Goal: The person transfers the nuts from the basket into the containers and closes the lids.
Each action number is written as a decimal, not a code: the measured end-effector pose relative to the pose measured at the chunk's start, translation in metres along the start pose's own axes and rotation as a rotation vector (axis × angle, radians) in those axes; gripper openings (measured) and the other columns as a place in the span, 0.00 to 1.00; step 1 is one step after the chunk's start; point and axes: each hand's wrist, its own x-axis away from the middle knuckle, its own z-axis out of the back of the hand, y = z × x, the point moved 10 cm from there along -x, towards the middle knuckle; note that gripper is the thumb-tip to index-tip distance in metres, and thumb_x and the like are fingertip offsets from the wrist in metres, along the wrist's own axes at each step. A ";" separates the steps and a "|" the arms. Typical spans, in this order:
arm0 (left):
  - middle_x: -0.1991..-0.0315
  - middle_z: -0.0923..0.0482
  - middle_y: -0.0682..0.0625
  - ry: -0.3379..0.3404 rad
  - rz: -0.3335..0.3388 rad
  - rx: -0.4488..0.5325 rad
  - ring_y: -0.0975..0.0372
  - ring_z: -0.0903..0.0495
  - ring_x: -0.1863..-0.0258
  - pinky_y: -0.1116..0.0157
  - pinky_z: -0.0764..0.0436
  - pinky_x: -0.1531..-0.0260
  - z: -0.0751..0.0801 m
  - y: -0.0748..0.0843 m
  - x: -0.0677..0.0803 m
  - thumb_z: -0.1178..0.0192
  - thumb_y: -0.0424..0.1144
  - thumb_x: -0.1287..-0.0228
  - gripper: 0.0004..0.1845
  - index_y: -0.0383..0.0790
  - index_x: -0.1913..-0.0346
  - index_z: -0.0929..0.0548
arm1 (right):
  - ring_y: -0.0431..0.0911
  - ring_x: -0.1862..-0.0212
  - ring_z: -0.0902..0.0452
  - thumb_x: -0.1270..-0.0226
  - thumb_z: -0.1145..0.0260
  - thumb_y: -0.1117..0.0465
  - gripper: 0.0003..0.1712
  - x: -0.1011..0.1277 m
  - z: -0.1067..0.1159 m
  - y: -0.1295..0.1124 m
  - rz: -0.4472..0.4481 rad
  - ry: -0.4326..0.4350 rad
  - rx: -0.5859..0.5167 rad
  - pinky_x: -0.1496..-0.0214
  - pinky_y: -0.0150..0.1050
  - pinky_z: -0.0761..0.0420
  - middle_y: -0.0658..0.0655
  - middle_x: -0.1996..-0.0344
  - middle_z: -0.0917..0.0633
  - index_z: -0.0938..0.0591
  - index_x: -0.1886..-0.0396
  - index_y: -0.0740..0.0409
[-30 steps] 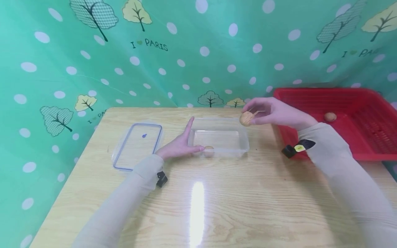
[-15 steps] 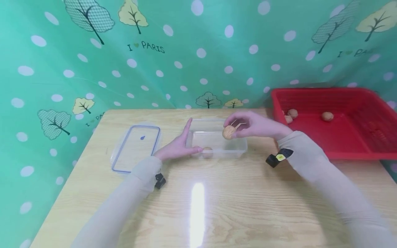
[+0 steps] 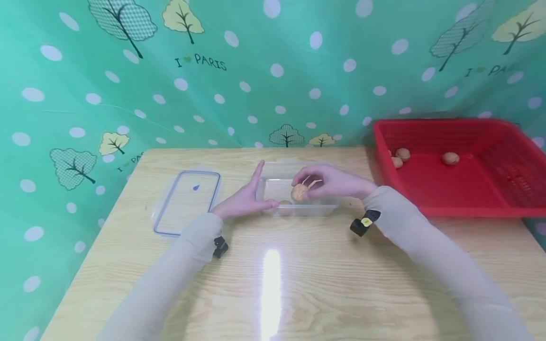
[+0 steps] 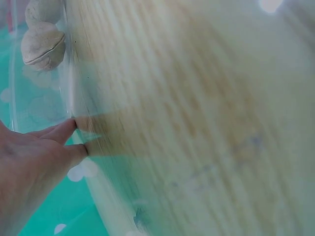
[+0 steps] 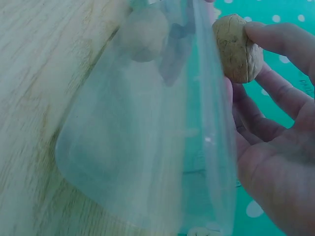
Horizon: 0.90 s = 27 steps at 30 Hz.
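A walnut (image 3: 299, 192) is pinched in the right hand (image 3: 330, 182) just above the open box (image 3: 332, 203), near the table's (image 3: 298, 284) far edge. The box's left wall is touched by the straight fingers of the left hand (image 3: 243, 201), seemingly to steady it. Another walnut (image 3: 285, 203) lies inside at the near-left corner; the rest of the floor is free

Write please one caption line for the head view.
Right hand pinches a walnut over the clear container.

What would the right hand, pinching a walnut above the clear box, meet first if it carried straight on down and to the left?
Probably the clear container's floor, near the walnut already lying inside. The right hand holds its walnut over the opening; depth is unclear.
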 end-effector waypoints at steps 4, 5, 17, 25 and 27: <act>0.24 0.66 0.41 0.001 -0.005 0.012 0.42 0.45 0.31 0.45 0.43 0.34 -0.001 0.000 0.000 0.32 0.59 0.45 0.64 0.68 0.28 0.80 | 0.49 0.48 0.23 0.39 0.31 0.66 0.19 -0.006 -0.006 0.007 -0.043 -0.027 0.033 0.44 0.40 0.22 0.52 0.51 0.19 0.20 0.47 0.58; 0.24 0.66 0.41 0.002 -0.006 0.015 0.42 0.45 0.31 0.45 0.43 0.34 -0.001 0.000 0.000 0.32 0.59 0.45 0.65 0.68 0.28 0.80 | 0.49 0.48 0.24 0.39 0.31 0.67 0.19 -0.007 -0.008 0.009 -0.053 -0.039 0.036 0.44 0.40 0.22 0.52 0.51 0.19 0.20 0.48 0.57; 0.24 0.66 0.42 0.004 0.000 0.015 0.42 0.44 0.31 0.46 0.42 0.34 -0.001 -0.001 0.000 0.31 0.58 0.45 0.64 0.68 0.28 0.79 | 0.51 0.46 0.25 0.40 0.36 0.70 0.19 -0.016 -0.020 0.024 -0.106 -0.154 0.072 0.38 0.47 0.27 0.53 0.50 0.19 0.20 0.48 0.61; 0.24 0.66 0.42 0.003 0.006 0.010 0.42 0.43 0.31 0.47 0.42 0.34 -0.001 -0.002 0.000 0.31 0.58 0.45 0.64 0.69 0.28 0.79 | 0.53 0.43 0.27 0.41 0.40 0.74 0.21 -0.015 -0.028 0.029 -0.130 -0.231 0.109 0.37 0.48 0.29 0.54 0.48 0.21 0.22 0.46 0.61; 0.24 0.65 0.41 0.004 0.005 0.008 0.42 0.42 0.32 0.47 0.41 0.34 -0.001 -0.001 0.000 0.31 0.58 0.45 0.64 0.69 0.28 0.79 | 0.52 0.43 0.26 0.41 0.40 0.74 0.21 -0.015 -0.029 0.030 -0.137 -0.238 0.125 0.37 0.47 0.29 0.54 0.47 0.21 0.22 0.46 0.60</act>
